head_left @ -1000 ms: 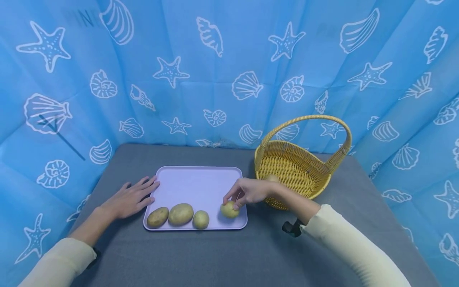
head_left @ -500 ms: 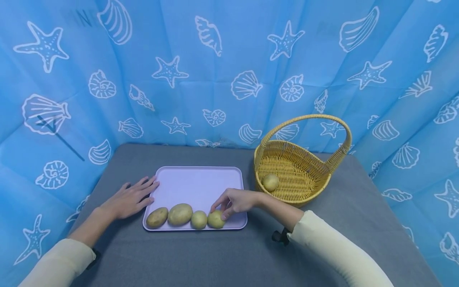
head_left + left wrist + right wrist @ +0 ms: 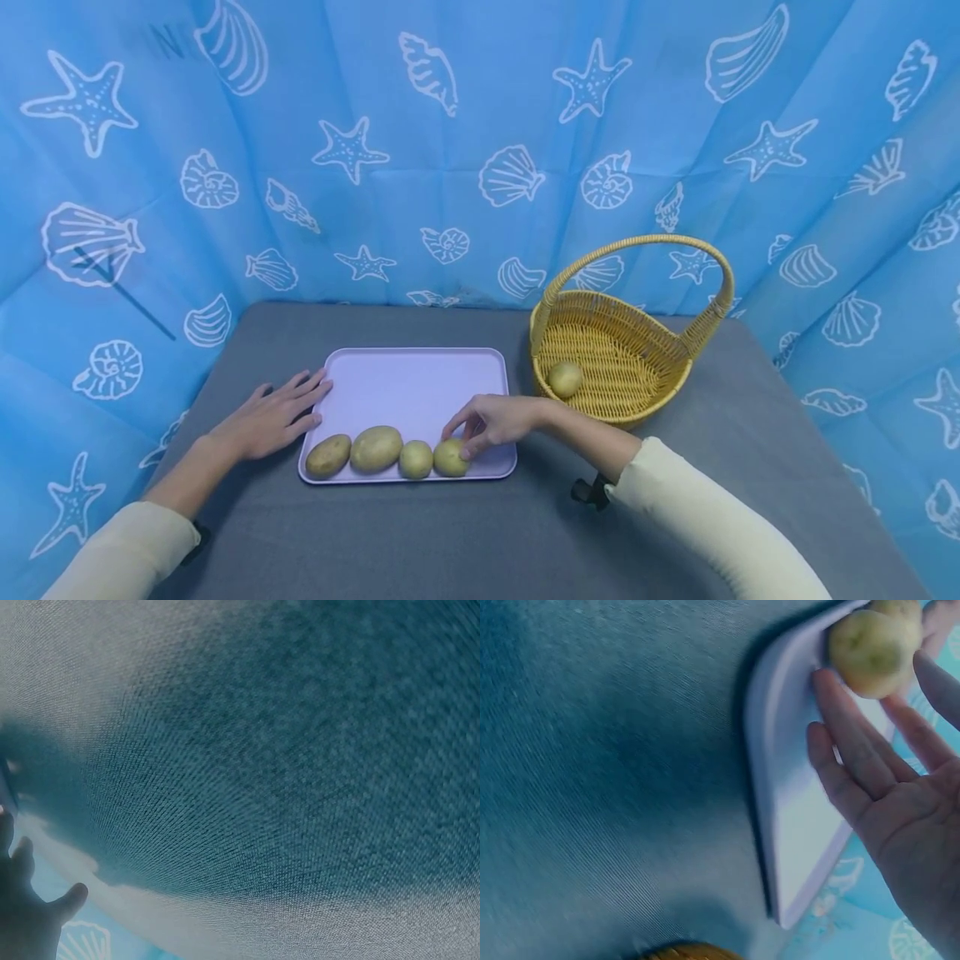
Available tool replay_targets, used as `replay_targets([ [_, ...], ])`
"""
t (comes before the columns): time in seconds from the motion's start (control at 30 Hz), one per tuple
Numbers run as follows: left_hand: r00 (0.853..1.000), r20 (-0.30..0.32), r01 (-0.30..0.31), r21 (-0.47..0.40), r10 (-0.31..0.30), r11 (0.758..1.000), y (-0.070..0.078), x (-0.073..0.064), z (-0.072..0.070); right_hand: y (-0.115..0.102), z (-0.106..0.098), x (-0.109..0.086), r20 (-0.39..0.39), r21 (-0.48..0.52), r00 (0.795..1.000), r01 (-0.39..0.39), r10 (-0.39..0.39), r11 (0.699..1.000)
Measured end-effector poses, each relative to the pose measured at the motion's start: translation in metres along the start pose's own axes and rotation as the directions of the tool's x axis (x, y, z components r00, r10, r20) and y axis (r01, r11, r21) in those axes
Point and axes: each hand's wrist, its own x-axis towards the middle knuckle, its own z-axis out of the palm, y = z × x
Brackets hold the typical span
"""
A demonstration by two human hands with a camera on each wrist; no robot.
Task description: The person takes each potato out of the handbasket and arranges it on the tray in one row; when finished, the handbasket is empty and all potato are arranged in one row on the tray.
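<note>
On a pale lilac tray (image 3: 405, 379) lies a row of several potatoes along the near edge: a brownish oval potato (image 3: 328, 456) at the left, a larger oval potato (image 3: 377, 449), a small round potato (image 3: 416, 460) and another round potato (image 3: 450, 458) at the right end. My right hand (image 3: 501, 418) pinches that end potato between thumb and fingers; the right wrist view shows the potato (image 3: 874, 652) at the fingertips. My left hand (image 3: 273, 417) lies flat, fingers spread, at the tray's left edge. Part of the left hand (image 3: 30, 900) shows in the left wrist view.
A yellow woven basket (image 3: 611, 367) with a tall arched handle stands right of the tray, one round potato (image 3: 565, 379) inside it. A grey cloth (image 3: 420, 542) covers the table. Behind hangs a blue curtain (image 3: 450, 200) with white shell and starfish prints.
My right hand has carried its potato left across the tray, to beside the small round one, and then stayed there. The basket's potato came into full view. My left hand has stayed in place.
</note>
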Motion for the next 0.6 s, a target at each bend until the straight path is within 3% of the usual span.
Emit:
replay_targets([
  [0.27,0.999,-0.036,-0.019,-0.007,0.018,1.000,-0.002,0.000,0.003,-0.023,-0.031,-0.040,0.026,0.047,0.992,-0.122,0.121,0.991],
  [0.47,1.000,0.001,-0.003,-0.011,0.003,1.000,0.001,0.000,-0.001,-0.026,-0.063,-0.084,-0.080,-0.031,0.984,-0.162,0.159,0.986],
  [0.6,1.000,0.016,0.002,0.005,-0.002,1.000,0.000,0.000,-0.002,-0.020,-0.081,-0.110,-0.136,-0.001,0.969,-0.210,0.208,0.978],
])
